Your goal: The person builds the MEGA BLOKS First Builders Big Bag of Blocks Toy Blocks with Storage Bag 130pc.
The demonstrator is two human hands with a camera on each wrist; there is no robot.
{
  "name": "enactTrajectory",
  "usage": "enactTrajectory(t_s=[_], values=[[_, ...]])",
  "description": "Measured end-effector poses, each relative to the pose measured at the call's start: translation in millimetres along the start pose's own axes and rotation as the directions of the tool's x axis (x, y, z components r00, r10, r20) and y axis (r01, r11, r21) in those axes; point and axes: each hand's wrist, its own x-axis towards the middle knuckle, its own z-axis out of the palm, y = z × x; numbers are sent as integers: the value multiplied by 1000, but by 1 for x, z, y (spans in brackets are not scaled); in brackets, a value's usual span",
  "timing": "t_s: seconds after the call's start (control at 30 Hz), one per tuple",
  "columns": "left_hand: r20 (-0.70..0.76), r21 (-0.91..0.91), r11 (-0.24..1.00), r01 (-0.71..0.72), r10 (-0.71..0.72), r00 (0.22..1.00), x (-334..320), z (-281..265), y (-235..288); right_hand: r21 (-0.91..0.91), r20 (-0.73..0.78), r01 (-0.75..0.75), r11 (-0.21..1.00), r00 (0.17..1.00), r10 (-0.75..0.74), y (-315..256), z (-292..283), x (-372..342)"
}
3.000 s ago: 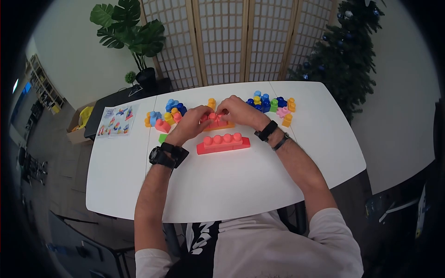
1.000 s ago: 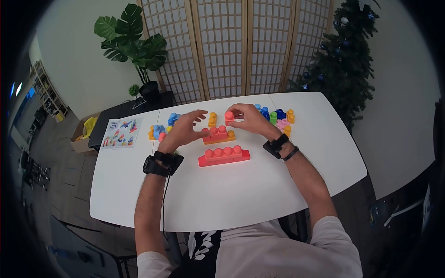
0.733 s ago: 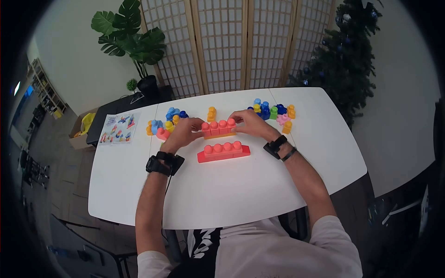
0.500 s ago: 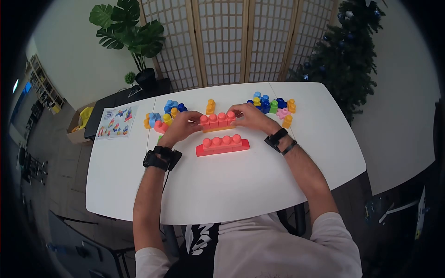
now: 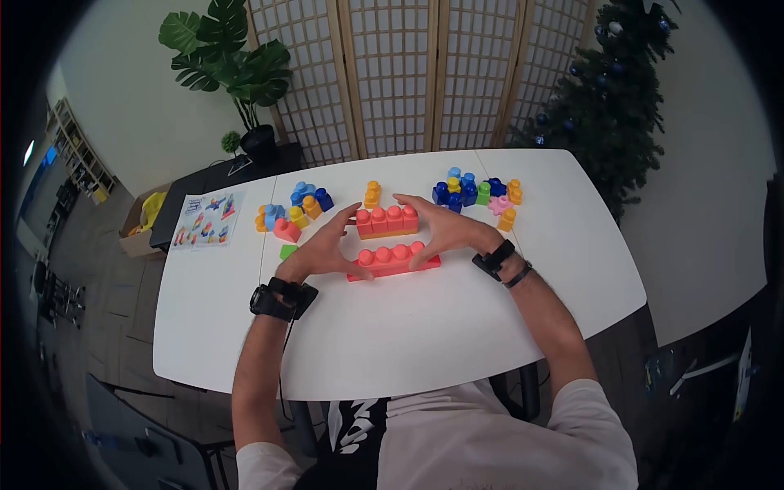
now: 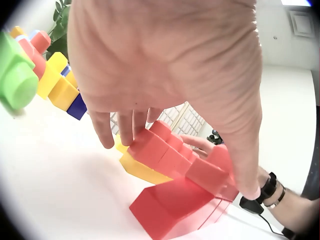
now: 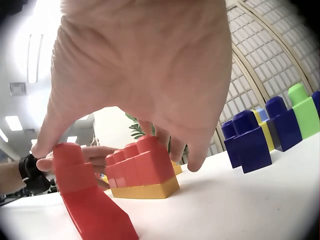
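Centrally on the tabletop (image 5: 367, 343), the front blocks (image 5: 387, 267) and rear blocks (image 5: 386, 224) are set parallel, apparently so both can be spanned by left hand (image 5: 322, 247) and right hand (image 5: 449, 229), held apart and spread, contact uncertain.

Left hand (image 6: 165, 70) arched over two rows of red blocks
Its fingers reach down by the far red row (image 6: 160, 152), which sits on a yellow base (image 6: 140, 169); its thumb hangs over the nearer red row (image 6: 172, 205), contact unclear; the right hand (image 6: 200, 143) shows partly behind the blocks; leftward on the white table (image 6: 70, 170) stand a green block (image 6: 19, 80), yellow blocks (image 6: 62, 92) and a dark blue block (image 6: 77, 107); a leafy plant (image 6: 60, 30) rises beyond.
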Motion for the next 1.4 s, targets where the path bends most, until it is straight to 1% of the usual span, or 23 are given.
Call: enactTrajectory(t_s=[0.07, 0.2, 0.27, 0.33, 0.37, 0.4, 0.47, 0.6, 0.83, 0.9, 0.93, 1.0, 1.03, 1.07, 1.1, 1.13, 1.17, 1.2, 1.23, 1.3, 1.33, 1.37, 1.4], values=[[-21, 4, 1000, -14, 15, 1000, 3, 8, -4, -16, 19, 66, 998, 998, -66, -2, 2, 1], [-69, 43, 999, -21, 24, 997, 9, 12, -5, 6, 24, 50, 999, 998, -50, 4, 7, 5], [-63, 51, 998, -38, 42, 997, 14, 15, -12, 26, -32, 72, 997, 997, -71, 9, 11, 9], [-54, 55, 997, -53, 56, 997, 14, 16, -14, 16, -47, 73, 997, 996, -72, 10, 11, 8], [-80, 39, 997, -65, 68, 994, 13, 17, -12, 6, -61, 73, 997, 996, -72, 8, 11, 8], [-107, 23, 997, -77, 79, 991, 12, 18, -10, 6, -62, 72, 997, 995, -72, 8, 10, 8], [-108, 31, 997, -71, 74, 991, 13, 18, -11, 3, -64, 111, 994, 992, -111, 11, 12, 10], [-126, 31, 997, -70, 73, 989, 15, 19, -16, 5, -45, 122, 993, 992, -121, 17, 14, 14], [-129, 35, 995, -92, 96, 987, 15, 18, -14, 14, -46, 115, 993, 992, -114, 17, 15, 15], [-104, 34, 999, -38, 41, 994, 15, 17, -11, 7, -51, 109, 994, 993, -108, 16, 15, 13], [-105, 37, 999, -40, 44, 994, 15, 15, -10, 4, -46, 100, 995, 994, -99, 14, 14, 13], [-60, 96, 994, -45, 51, 997, 14, 9, -8, -1, -43, 93, 996, 995, -93, 11, 14, 10], [-62, 98, 994, -47, 53, 997, 13, 5, -6, -17, -107, 110, 994, 988, -111, 6, 14, 5], [-125, 76, 995, -64, 74, 989, 11, 0, -4, -33, -169, 125, 992, 977, -128, 3, 13, 0], [-189, 54, 995, -82, 91, 978, 10, -3, -4, -33, -166, 125, 992, 978, -129, 4, 8, 0], [-190, 51, 996, -78, 86, 978, 14, -8, -7, 18, -233, 113, 993, 967, -106, 7, -1, 0], [-247, -40, 997, -62, 51, 968, 23, -16, -12, 71, -297, 102, 992, 952, -77, 9, -10, -1], [-297, -129, 990, -52, 11, 955, 31, -23, -16, 24, -370, 126, 992, 923, -108, 12, -20, -4], [-291, -135, 990, -53, 12, 957, 38, -27, -21, 26, -371, 118, 993, 923, -100, 19, -31, -6], [-294, 83, 993, -80, 101, 950, 51, -34, -27, -3, -522, 66, 998, 851, -58, 33, -54, -14], [-249, 102, 990, -99, 122, 961, 56, -36, -27, -3, -524, 61, 998, 850, -53, 37, -63, -21], [-248, 99, 990, -102, 124, 961, 61, -35, -28, 21, -586, 9, 1000, 810, 5, 39, -72, -29], [-211, 114, 987, -111, 133, 968, 66, -32, -29, 47, -643, -40, 998, 763, 61, 43, -81, -37]])
